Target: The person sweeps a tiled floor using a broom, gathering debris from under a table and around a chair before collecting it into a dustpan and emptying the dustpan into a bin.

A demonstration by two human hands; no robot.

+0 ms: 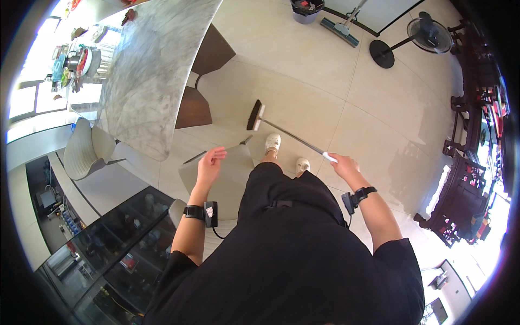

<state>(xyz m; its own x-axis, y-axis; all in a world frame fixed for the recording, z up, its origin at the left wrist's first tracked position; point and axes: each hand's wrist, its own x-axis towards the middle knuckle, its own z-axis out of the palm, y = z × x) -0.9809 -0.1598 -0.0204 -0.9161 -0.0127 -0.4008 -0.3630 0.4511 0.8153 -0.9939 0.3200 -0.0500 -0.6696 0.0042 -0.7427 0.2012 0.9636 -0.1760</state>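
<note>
My right hand (345,164) grips the white end of a long-handled broom (292,137). The metal handle slants away to the left, and the broom head with its dark bristles (254,115) rests on the tiled floor ahead of my feet. Held in the air with nothing in it, my left hand (210,163) has its fingers partly extended. Under that hand is the pale seat of a chair (235,170); a gap between them seems likely, but the exact distance is hard to judge.
A marble-patterned table (150,81) stands at the left, with brown angular base panels (191,107) below it. A grey chair (87,150) is at its near end. Farther off are a bin (305,17), a flat squeegee-type mop (340,32) and a standing fan (382,53). Dark carved wooden furniture (459,195) lines the right.
</note>
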